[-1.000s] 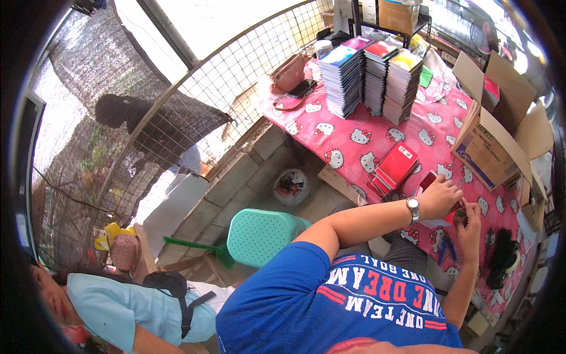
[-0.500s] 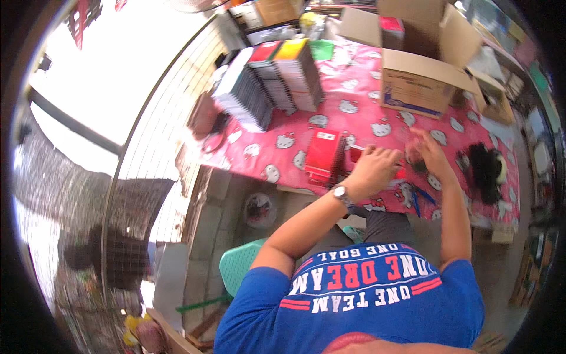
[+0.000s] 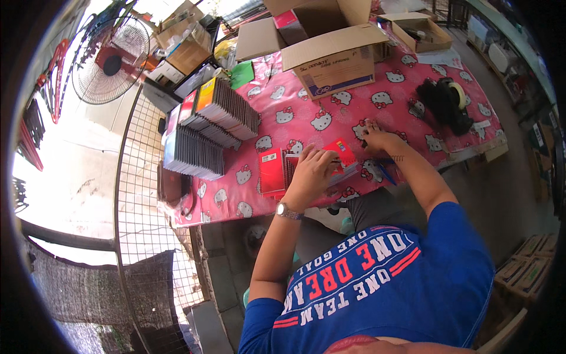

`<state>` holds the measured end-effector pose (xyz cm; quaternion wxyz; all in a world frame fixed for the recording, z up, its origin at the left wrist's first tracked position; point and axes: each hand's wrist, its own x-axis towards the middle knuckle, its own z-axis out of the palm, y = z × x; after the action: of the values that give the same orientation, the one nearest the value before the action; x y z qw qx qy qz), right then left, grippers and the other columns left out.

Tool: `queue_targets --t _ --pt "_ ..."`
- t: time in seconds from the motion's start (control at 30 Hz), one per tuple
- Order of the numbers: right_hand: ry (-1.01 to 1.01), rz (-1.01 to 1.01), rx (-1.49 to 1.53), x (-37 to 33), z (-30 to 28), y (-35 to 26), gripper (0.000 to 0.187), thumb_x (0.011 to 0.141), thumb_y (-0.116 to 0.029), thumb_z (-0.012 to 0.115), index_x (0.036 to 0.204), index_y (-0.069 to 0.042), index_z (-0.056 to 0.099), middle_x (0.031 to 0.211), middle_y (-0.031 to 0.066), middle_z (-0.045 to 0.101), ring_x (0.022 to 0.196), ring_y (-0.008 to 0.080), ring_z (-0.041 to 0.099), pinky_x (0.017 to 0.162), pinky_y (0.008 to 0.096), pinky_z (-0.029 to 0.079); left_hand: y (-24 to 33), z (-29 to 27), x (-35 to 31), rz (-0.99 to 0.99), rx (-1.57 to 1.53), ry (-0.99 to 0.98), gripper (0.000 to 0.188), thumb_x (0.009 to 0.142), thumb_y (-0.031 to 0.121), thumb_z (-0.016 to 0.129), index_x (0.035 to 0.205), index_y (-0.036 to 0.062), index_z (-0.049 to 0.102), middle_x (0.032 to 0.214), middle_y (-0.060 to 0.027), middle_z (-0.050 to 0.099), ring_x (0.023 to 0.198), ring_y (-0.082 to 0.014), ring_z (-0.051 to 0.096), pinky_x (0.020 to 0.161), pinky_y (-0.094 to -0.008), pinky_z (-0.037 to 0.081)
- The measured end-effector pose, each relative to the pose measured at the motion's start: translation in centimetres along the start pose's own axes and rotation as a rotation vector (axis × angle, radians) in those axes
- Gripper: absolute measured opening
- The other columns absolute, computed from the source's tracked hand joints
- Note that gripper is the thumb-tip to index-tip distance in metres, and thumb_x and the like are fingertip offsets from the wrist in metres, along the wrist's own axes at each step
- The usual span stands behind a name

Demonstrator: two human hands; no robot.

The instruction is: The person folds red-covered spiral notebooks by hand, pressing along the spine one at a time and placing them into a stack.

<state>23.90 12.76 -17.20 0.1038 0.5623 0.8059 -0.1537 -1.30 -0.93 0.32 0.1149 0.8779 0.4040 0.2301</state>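
Observation:
My left hand (image 3: 312, 169), with a watch at the wrist, bends its fingers over a small red-covered notebook (image 3: 338, 148) and grips it near its edge. Close on its left lies a stack of red spiral notebooks (image 3: 272, 171). My right hand (image 3: 378, 139) is a little farther right, low over the pink patterned tablecloth, thumb and fingers apart. A thin dark wire coil (image 3: 398, 158) shows by the right wrist; its other end is hard to make out. Blue-handled pliers (image 3: 386, 172) lie partly under the right forearm.
Tall stacks of notebooks (image 3: 227, 109) stand at the left of the table. An open cardboard box (image 3: 336, 71) is at the back, with a shallow carton (image 3: 421, 32) beside it. A black tape dispenser (image 3: 445, 106) sits at right. A fan (image 3: 111, 61) stands at far left.
The view has turned, bringing the fan into sight and shifting the table's things. My right hand has come down closer to the cloth; my left stays at the red notebook.

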Motion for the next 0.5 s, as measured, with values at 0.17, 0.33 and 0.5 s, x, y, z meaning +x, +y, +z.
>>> queue_targets --t 0.17,0.33,0.5 --pt "0.053 -0.245 0.638 -4.2 -6.7 -1.0 0.048 0.088 -0.035 0.065 0.122 -0.002 0.061 0.130 0.0224 0.054 0.118 0.0270 0.055 0.099 0.0370 0.044 0.4 1.1 -2.0 -0.183 0.193 0.199 0.025 0.082 0.017 0.067 0.106 0.0146 0.060 0.113 -0.0055 0.060 0.124 -0.0303 0.049 0.108 -0.0631 0.020" --pt "-0.188 -0.523 1.007 -8.6 -12.7 -5.7 0.034 0.086 -0.030 0.069 0.108 -0.003 0.070 0.097 0.0056 0.065 0.090 0.0130 0.060 0.080 0.0278 0.047 -0.9 2.0 -2.0 -0.237 0.139 0.283 0.030 0.073 0.019 0.076 0.100 0.0153 0.062 0.106 -0.0062 0.057 0.112 -0.0325 0.050 0.097 -0.0527 0.033" --pt "-0.382 -0.786 1.168 -10.8 -16.6 -6.7 0.031 0.082 -0.024 0.071 0.106 -0.004 0.071 0.109 0.0063 0.063 0.099 0.0152 0.058 0.085 0.0292 0.047 -0.2 2.1 -1.0 -0.170 0.200 0.273 0.032 0.072 0.022 0.078 0.098 0.0133 0.063 0.101 -0.0074 0.057 0.105 -0.0310 0.051 0.090 -0.0466 0.038"
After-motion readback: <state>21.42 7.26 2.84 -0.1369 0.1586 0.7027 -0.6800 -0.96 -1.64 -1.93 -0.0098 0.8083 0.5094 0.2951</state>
